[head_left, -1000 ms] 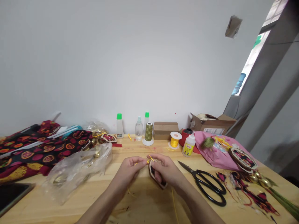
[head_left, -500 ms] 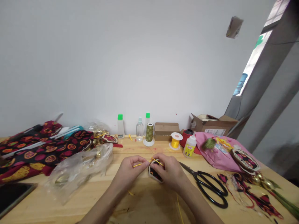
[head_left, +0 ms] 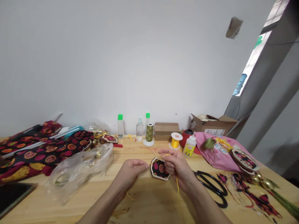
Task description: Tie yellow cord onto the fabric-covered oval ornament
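Observation:
A small dark fabric ornament (head_left: 160, 169) with a cream, scalloped edge and a round orange motif hangs between my hands, just above the wooden table. My left hand (head_left: 133, 171) pinches thumb and fingers together at the ornament's upper left edge. Thin yellow cord (head_left: 177, 186) passes across the ornament's top, and one end drops below each hand. With curled fingers, my right hand (head_left: 177, 165) grips the cord and covers the ornament's right edge. Black-handled scissors (head_left: 211, 185) lie beside my right forearm, their blades partly hidden by it.
A yellow cord spool (head_left: 175, 141), a glue bottle (head_left: 189, 146) and an olive thread cone (head_left: 149, 133) stand toward the wall. Patterned fabric (head_left: 70, 146) and a clear plastic bag (head_left: 81, 171) lie left. On the right are a pink bag (head_left: 221, 149) and fabric scraps (head_left: 252, 193).
My right hand has shifted right and turned, drawing the yellow cord with it. More of the ornament's face now shows. My left hand stays nearly in place.

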The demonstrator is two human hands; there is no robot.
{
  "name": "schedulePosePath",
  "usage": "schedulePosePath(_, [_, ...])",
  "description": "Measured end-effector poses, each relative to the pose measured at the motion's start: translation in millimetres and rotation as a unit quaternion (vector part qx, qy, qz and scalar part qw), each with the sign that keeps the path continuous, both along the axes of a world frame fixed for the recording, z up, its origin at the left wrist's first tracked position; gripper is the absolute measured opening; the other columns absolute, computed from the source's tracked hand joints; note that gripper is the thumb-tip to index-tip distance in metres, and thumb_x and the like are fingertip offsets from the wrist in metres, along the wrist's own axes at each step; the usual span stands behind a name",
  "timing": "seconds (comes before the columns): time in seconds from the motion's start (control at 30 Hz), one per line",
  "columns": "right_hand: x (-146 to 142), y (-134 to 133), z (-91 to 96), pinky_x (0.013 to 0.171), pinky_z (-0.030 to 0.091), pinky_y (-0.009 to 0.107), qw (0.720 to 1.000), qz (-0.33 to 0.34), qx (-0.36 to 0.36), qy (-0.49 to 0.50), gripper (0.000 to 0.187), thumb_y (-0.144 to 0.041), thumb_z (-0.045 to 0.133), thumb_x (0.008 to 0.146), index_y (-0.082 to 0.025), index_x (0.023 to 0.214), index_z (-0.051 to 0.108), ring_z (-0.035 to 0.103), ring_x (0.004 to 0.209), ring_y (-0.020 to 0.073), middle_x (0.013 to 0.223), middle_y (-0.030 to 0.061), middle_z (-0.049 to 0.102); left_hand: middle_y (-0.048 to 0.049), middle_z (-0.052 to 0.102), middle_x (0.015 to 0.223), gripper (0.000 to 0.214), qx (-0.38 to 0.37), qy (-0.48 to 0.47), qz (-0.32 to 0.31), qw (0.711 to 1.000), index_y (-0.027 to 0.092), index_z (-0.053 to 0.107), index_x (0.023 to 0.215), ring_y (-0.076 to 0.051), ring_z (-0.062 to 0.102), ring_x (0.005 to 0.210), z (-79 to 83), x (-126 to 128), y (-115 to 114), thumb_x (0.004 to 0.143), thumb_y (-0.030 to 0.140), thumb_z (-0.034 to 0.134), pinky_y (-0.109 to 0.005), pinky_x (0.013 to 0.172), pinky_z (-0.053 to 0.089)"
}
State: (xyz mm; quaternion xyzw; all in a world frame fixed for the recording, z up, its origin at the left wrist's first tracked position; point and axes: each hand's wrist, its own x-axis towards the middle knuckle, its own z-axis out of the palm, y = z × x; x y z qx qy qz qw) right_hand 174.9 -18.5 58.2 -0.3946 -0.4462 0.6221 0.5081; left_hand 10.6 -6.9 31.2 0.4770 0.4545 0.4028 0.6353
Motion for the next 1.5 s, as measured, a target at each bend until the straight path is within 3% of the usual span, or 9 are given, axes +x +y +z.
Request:
schedulePosePath(0.07, [2.0,-0.1,2.0,0.034,0.005,0.016,1.0,0.019,-0.01,0.016,0.017,-0.019,0.054,0.061,-0.015,0.077,0.053,0.007,0.034,0.0015,0.037,-0.0145,0.019,0.0024,0.058,0.041,0.025,-0.007,-0.005,-0.009,1.0,0.011,0.064,0.059,-0.006,0.044,0.036,1.2,0.9,-1.4,0.054,0.035,0.069,-0.017,0.04,0.03])
schedulePosePath(0.2, [1.2,0.0,4.7,0.034,0.009,0.017,0.991,-0.01,0.009,-0.13,0.013,-0.025,0.056,0.064,-0.012,0.068,0.055,0.018,0.034,0.0015,0.039,-0.0103,0.031,0.0097,0.036,0.026,0.03,-0.022,-0.007,-0.02,1.0,0.01,0.064,0.063,0.0,0.015,0.024,0.2,-1.2,0.7,0.057,0.039,0.065,-0.017,0.031,0.004])
schedulePosePath(0.37, [2.6,-9.5,11.0,0.036,0.01,0.019,0.974,0.104,0.081,-0.181,0.027,-0.035,0.052,0.073,-0.01,0.066,0.062,0.016,0.037,0.0024,0.04,-0.009,0.026,0.0136,0.023,0.023,0.033,-0.041,-0.033,-0.01,0.999,0.011,0.062,0.068,-0.001,0.009,0.025,-2.6,-7.4,7.1,0.057,0.042,0.063,-0.019,0.032,0.0])
schedulePosePath(0.53, [-1.3,-16.5,-2.0,0.038,0.016,0.017,0.883,0.286,0.191,-0.319,0.027,-0.032,0.051,0.075,-0.011,0.077,0.068,0.023,0.042,0.0037,0.045,-0.0069,0.03,0.0152,0.017,0.026,0.026,-0.049,-0.052,0.001,0.997,0.013,0.059,0.064,-0.001,0.005,0.028,-1.7,-9.0,6.2,0.06,0.039,0.061,-0.019,0.032,0.0])
schedulePosePath(0.63, [-8.4,-16.1,-14.9,0.039,0.024,0.014,0.834,0.331,0.153,-0.414,0.023,-0.027,0.053,0.072,-0.012,0.079,0.068,0.033,0.046,0.0045,0.05,-0.0053,0.041,0.0151,0.017,0.026,0.025,-0.048,-0.047,0.002,0.998,0.012,0.06,0.064,-0.001,0.004,0.029,-1.5,-7.6,4.9,0.06,0.036,0.061,-0.019,0.032,0.0])
schedulePosePath(0.93, [-13.7,-17.9,-10.0,0.037,0.025,0.011,0.801,0.319,0.131,-0.49,0.021,-0.028,0.053,0.067,-0.011,0.065,0.065,0.034,0.046,0.0048,0.049,-0.0059,0.036,0.0133,0.023,0.021,0.029,-0.036,-0.003,0.031,0.999,0.01,0.064,0.068,0.0,0.007,0.025,3.6,-5.3,3.7,0.057,0.037,0.064,-0.02,0.033,-0.001])
schedulePosePath(1.17, [-12.0,-16.0,-17.0,0.037,0.023,0.013,0.827,0.3,0.157,-0.449,0.022,-0.029,0.053,0.068,-0.012,0.055,0.06,0.031,0.044,0.0047,0.047,-0.0061,0.032,0.0116,0.031,0.023,0.03,-0.03,0.016,0.064,0.997,0.012,0.065,0.065,-0.002,0.015,0.025,10.0,-6.4,2.3,0.05,0.037,0.068,-0.019,0.033,0.003])
schedulePosePath(1.4, [-13.9,-11.8,-4.7,0.035,0.016,0.015,0.964,0.176,0.118,-0.162,0.032,-0.033,0.036,0.081,-0.013,0.068,0.058,0.021,0.038,0.0042,0.043,-0.0081,0.027,0.0111,0.034,0.024,0.027,-0.009,0.006,0.061,0.998,0.012,0.061,0.056,-0.002,0.017,0.026,7.7,-3.0,3.6,0.049,0.038,0.069,-0.019,0.034,0.008])
schedulePosePath(1.5, [-8.1,-9.8,-0.5,0.033,0.008,0.016,0.989,0.138,0.05,-0.029,0.025,-0.029,0.039,0.08,-0.013,0.072,0.056,0.011,0.036,0.0037,0.04,-0.0106,0.021,0.008,0.045,0.031,0.027,0.005,-0.003,0.048,0.999,0.013,0.062,0.057,-0.003,0.026,0.03,7.1,-0.8,2.7,0.05,0.038,0.069,-0.018,0.035,0.015])
